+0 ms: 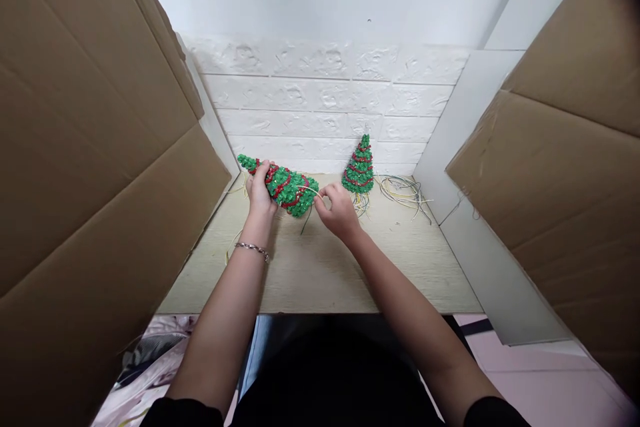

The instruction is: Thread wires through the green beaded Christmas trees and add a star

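A small beaded Christmas tree [290,188], green with red garlands, lies tilted in my left hand [261,190], its tip pointing up and left. The fingers wrap round its upper half. At the tree's base, my right hand [340,210] pinches a thin pale wire [311,191] that runs across the green beads. A short dark wire [307,221] hangs below the base. Behind my right hand, a second beaded tree [359,167] stands upright near the back wall.
A loose coil of yellow and dark wires [403,192] lies at the table's back right. More yellow wire [231,247] lies at left. Cardboard sheets [100,167] [560,167] flank the wooden table [320,280]. A white brick-patterned wall [320,93] closes off the back.
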The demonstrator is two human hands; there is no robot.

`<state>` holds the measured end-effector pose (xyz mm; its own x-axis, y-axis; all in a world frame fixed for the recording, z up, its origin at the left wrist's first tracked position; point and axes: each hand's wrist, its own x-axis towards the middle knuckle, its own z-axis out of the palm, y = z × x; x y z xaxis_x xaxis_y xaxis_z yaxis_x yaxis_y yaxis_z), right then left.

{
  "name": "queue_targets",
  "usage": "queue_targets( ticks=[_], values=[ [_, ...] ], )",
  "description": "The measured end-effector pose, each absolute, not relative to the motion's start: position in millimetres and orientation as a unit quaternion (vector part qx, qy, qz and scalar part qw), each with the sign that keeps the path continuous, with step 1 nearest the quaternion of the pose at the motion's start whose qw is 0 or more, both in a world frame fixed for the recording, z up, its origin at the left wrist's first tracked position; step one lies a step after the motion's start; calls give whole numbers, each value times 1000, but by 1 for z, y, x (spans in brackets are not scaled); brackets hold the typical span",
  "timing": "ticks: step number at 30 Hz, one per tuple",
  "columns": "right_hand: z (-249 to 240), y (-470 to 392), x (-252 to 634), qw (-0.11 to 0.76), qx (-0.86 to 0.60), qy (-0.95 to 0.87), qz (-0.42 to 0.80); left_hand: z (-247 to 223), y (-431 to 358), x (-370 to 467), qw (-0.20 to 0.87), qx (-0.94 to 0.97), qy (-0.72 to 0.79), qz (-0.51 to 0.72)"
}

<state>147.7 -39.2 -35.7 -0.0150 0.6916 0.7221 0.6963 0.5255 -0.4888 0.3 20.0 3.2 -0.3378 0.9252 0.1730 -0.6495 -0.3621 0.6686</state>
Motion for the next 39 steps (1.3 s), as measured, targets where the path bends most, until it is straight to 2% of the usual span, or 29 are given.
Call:
queue_targets(
  ticks=[7,14,20,23,27,34,39],
  values=[
    [-33,-43,154,464,-547,-691,84,-6,26,3,489,327,243,771],
    [-31,-44,154,521,-552,-649,54,-12,27,6,474,394,250,747],
    [-35,-41,152,467,-498,-730,-1,-9,22,10,489,412,250,727],
    [-35,-42,151,449,-494,-744,-27,-9,21,11,507,402,244,723],
    [-34,-44,151,474,-500,-724,-36,-8,22,7,498,382,247,738],
    [-39,-38,153,459,-552,-696,29,-7,31,-5,429,274,283,813],
    [-43,-33,156,458,-558,-690,52,-2,31,-8,422,230,293,827]
  ],
)
